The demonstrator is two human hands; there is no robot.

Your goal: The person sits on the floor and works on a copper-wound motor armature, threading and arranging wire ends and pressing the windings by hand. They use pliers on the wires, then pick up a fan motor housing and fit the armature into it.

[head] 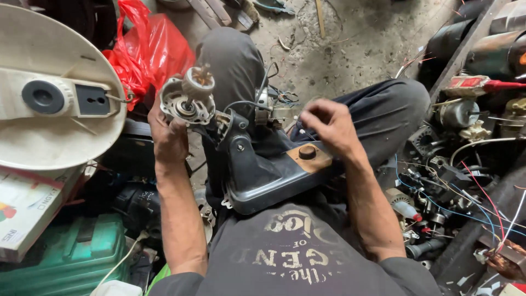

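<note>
You sit in a small repair workshop for electric appliances. Loose wires and motor parts (466, 175) are heaped at the right, a cream fan base (49, 109) lies at the left, and the dusty concrete floor (350, 49) shows far ahead.

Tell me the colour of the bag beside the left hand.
Red bag, clearest in the head view.
</note>
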